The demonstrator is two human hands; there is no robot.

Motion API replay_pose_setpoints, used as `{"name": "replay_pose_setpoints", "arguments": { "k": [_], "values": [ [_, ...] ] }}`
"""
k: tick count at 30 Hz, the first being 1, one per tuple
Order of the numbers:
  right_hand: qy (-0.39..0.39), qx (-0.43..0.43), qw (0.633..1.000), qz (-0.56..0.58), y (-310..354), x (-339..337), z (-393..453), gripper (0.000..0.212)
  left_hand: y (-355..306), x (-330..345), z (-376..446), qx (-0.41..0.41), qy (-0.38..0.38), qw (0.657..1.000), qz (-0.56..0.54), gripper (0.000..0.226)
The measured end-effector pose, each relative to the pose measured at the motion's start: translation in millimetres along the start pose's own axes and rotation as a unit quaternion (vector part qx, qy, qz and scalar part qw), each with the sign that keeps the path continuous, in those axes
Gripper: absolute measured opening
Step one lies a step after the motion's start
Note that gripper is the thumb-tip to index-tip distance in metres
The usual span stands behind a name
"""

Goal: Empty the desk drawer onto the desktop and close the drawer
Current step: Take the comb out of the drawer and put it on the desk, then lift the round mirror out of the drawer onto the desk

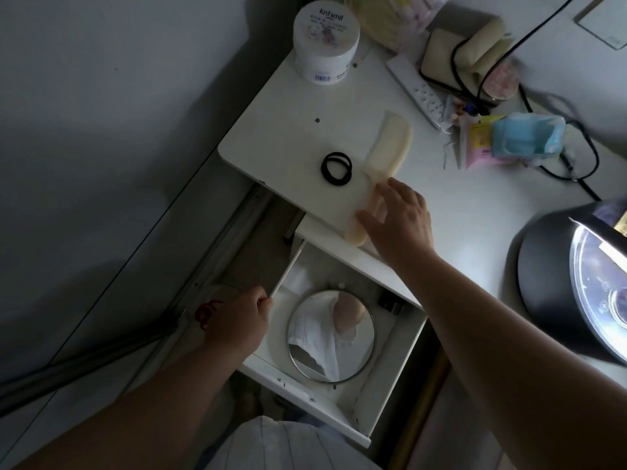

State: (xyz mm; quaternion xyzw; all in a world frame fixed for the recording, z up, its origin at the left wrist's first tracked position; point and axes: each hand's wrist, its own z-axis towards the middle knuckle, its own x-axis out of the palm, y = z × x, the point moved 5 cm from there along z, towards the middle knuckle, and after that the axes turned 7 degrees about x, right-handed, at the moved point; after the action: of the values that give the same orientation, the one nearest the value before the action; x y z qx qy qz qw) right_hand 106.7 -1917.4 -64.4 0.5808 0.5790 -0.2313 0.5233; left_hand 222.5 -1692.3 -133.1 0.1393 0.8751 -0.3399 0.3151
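Observation:
The white drawer (400, 374) stands pulled out below the desktop (291, 106). A round mirror (330, 335) lies flat inside it, and a small dark object (390, 301) sits at the drawer's back right. My left hand (237, 322) grips the drawer's left side wall. My right hand (397, 218) rests on the handle end of a cream comb (386, 147) lying on the desktop near the front edge, fingers spread over it. Black hair ties (336, 168) lie just left of the comb.
A white jar (325, 42) stands at the desk's back left. A power strip (415, 89), black cables (475, 72), a blue tissue pack (526, 135) and snack wrappers crowd the back right. A black lamp (573, 293) glows at the right. A wall is on the left.

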Motion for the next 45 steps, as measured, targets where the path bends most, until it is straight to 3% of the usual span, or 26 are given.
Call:
{"name": "replay_pose_setpoints", "arguments": {
  "k": [17,23,28,33,35,38,41,45],
  "values": [
    [-0.023,0.016,0.999,-0.02,7,6,10,0.061,2,1,0,-0.011,0.001,1.0,-0.007,0.037],
    [-0.02,0.061,0.992,0.108,1,0,-17,0.059,1,1,0,-0.011,0.016,1.0,-0.015,0.034],
    [-0.014,0.12,0.973,0.197,-28,11,-74,0.046,2,0,2,-0.042,0.048,0.996,-0.058,0.013],
    [-0.008,0.204,0.948,0.244,-63,34,-139,0.037,-12,-17,-9,-0.043,-0.051,0.993,-0.093,0.026],
    [0.006,0.209,0.949,0.236,-71,47,-161,0.035,-20,-16,-17,-0.035,-0.057,0.991,-0.116,0.024],
    [0.078,0.239,0.944,0.214,-76,70,-182,0.045,-25,3,-27,-0.054,0.013,0.989,-0.133,0.024],
    [0.148,0.299,0.913,0.236,-80,92,-188,0.056,-25,30,-36,-0.103,0.117,0.976,-0.151,0.028],
    [0.191,0.358,0.867,0.29,-89,119,-183,0.05,-17,52,-34,-0.185,0.164,0.95,-0.188,0.047]
  ]
}}
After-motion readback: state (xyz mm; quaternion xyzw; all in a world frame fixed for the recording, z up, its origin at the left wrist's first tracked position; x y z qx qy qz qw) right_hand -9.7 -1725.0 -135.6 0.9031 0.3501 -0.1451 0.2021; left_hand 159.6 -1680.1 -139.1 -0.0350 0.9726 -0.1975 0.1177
